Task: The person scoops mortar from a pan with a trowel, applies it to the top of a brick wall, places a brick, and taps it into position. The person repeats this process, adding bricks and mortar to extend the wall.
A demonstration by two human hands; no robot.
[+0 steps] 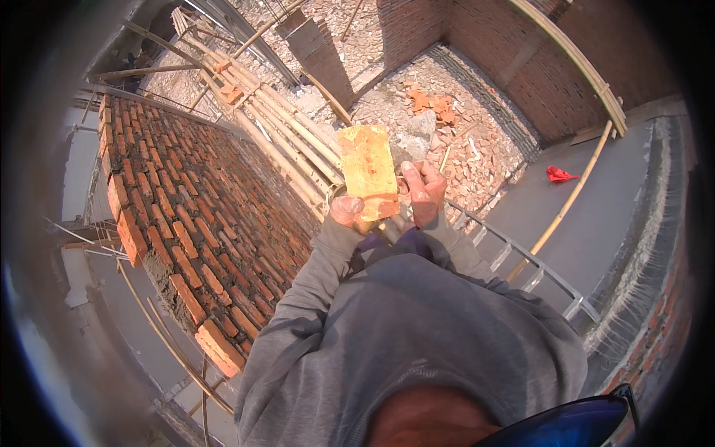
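A yellowish-orange brick [370,167] is held up in front of my body. My left hand [347,211] grips its lower left corner, the thumb lying on the brick's face. Just right of the brick, my right hand [424,192] is closed around a trowel [417,134]. The trowel's grey blade rises above the fingers, and its handle is mostly hidden in my fist. To my left runs a brick wall [201,216] with mortar showing between its courses. Bare grey mortar [165,287] lies on the wall near its outer edge.
Bamboo poles [279,138] stretch away beyond my hands, with a few loose bricks [229,91] on them. Broken bricks [436,106] litter the ground below. A metal ladder [532,261] leans at right, near a bamboo pole [573,197] and a red scrap [560,175] on a grey slab.
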